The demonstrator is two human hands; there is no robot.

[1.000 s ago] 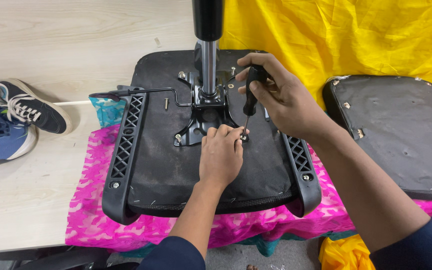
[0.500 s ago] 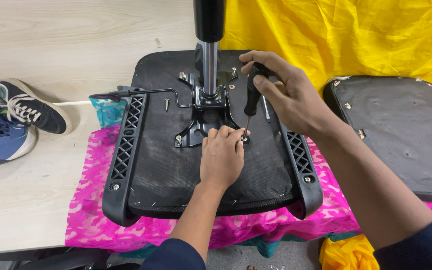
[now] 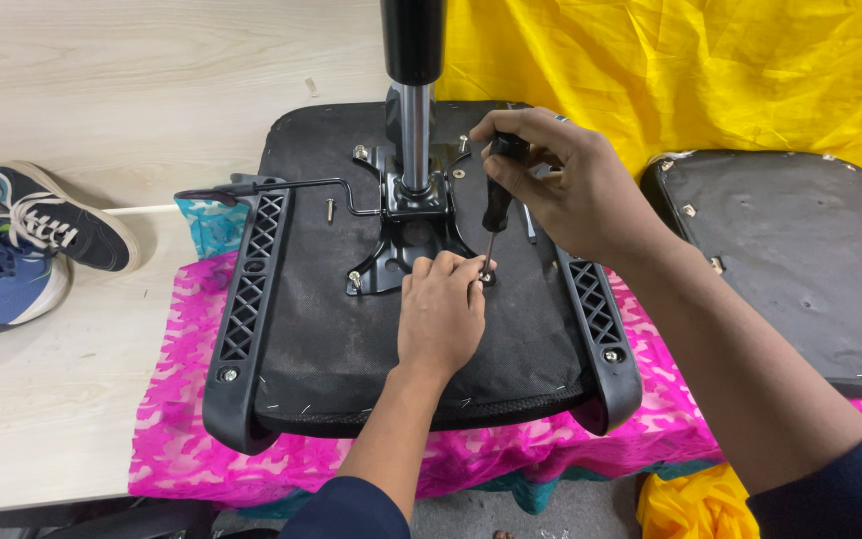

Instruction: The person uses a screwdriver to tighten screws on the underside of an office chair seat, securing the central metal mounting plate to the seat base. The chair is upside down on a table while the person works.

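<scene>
The right hand (image 3: 576, 190) grips a screwdriver (image 3: 496, 205) upright, tip on a screw (image 3: 486, 276) at the near right of the bracket (image 3: 401, 235) on the upturned seat (image 3: 351, 329). The left hand (image 3: 441, 314) pinches that screw, fingers curled.

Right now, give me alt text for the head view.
The right hand holds a screwdriver upright on a screw that the left hand steadies, on the metal bracket of an upturned chair seat lying on pink cloth.
</scene>
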